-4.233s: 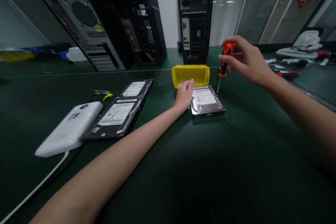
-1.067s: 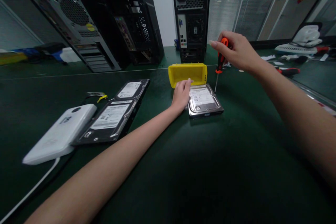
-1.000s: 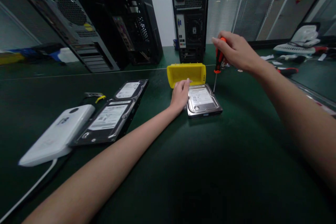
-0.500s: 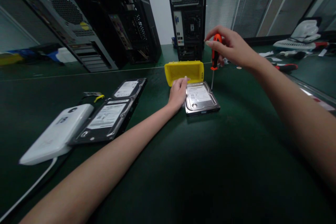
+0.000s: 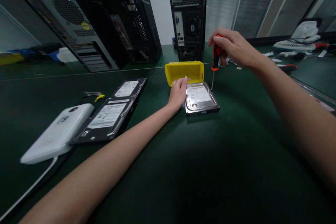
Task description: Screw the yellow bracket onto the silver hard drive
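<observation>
A silver hard drive lies label up on the green table. My left hand is closed on its left side, thumb near its far edge. In my right hand is a red and black screwdriver, gripped by the handle and held nearly upright. Its tip meets the drive's right edge; the exact contact point is too small to make out. Right behind the drive stands a yellow plastic bin, its open side facing me, close to my left fingertips.
To the left lie two more hard drives and a white box with a cable. Computer cases stand at the back. Another red and black tool lies at the right.
My right hand has shifted slightly and its fingers have turned around the screwdriver handle. The screwdriver's tip stays at the drive's right edge. My left hand has not moved.
</observation>
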`<action>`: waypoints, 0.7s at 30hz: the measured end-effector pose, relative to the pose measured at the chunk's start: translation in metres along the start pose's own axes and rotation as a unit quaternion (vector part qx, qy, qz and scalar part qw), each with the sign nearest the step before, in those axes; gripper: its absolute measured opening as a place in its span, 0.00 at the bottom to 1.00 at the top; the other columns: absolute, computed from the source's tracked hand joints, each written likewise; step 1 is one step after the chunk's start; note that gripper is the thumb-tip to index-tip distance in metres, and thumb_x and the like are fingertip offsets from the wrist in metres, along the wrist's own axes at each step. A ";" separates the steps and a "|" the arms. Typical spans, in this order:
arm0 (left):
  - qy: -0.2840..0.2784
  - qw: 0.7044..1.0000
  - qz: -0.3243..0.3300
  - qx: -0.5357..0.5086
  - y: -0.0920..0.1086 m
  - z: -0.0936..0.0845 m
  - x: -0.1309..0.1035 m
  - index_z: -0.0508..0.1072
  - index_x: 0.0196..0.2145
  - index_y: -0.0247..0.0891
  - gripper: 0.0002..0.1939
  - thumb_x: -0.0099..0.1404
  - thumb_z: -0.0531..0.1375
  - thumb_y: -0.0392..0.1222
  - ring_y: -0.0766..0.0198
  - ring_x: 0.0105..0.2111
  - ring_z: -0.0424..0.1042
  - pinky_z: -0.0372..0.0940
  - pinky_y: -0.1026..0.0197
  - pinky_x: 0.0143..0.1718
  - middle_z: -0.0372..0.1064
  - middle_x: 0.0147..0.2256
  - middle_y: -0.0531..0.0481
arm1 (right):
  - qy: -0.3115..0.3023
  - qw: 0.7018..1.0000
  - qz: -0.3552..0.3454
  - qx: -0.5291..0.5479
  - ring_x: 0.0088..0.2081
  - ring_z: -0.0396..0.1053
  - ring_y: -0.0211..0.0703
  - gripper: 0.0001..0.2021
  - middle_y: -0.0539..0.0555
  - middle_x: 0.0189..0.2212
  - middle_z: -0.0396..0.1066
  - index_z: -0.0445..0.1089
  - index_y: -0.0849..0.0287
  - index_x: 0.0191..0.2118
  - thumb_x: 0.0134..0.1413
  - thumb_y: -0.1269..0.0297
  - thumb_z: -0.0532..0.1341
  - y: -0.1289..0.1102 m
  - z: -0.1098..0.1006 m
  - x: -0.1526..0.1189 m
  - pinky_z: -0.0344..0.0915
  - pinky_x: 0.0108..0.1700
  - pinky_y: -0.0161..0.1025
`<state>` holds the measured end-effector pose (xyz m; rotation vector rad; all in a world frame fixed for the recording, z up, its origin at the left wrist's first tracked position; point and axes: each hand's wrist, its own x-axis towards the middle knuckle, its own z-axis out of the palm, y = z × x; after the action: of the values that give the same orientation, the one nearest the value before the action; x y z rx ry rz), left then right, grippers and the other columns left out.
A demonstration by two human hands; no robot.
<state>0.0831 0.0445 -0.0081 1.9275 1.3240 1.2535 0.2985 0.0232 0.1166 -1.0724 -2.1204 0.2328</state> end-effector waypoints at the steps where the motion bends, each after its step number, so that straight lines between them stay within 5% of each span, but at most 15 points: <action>1: 0.001 1.000 0.001 0.004 0.000 0.000 0.000 0.73 0.42 0.40 0.21 0.69 0.45 0.53 0.58 0.51 0.65 0.58 0.55 0.56 0.69 0.48 0.44 | -0.001 1.000 -0.004 0.002 0.19 0.64 0.35 0.20 0.52 0.27 0.65 0.63 0.55 0.39 0.60 0.44 0.46 -0.001 0.000 0.000 0.62 0.22 0.37; 10: -0.002 1.000 0.003 -0.006 -0.002 0.000 0.001 0.72 0.42 0.40 0.21 0.69 0.45 0.52 0.59 0.51 0.65 0.60 0.56 0.54 0.69 0.48 0.44 | 0.008 0.999 0.031 -0.031 0.27 0.68 0.44 0.28 0.55 0.30 0.71 0.63 0.52 0.40 0.51 0.33 0.44 -0.004 0.004 0.001 0.64 0.28 0.44; 21: -0.007 1.000 0.010 0.008 -0.003 -0.001 0.002 0.72 0.43 0.39 0.22 0.69 0.44 0.53 0.58 0.51 0.65 0.57 0.55 0.56 0.70 0.48 0.44 | 0.033 0.999 0.014 -0.020 0.29 0.70 0.42 0.23 0.53 0.32 0.71 0.61 0.52 0.46 0.56 0.40 0.48 -0.002 0.008 0.001 0.67 0.31 0.42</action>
<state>0.0811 0.0474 -0.0094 1.9625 1.3146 1.2398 0.2913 0.0237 0.1119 -1.1192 -2.0607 0.1673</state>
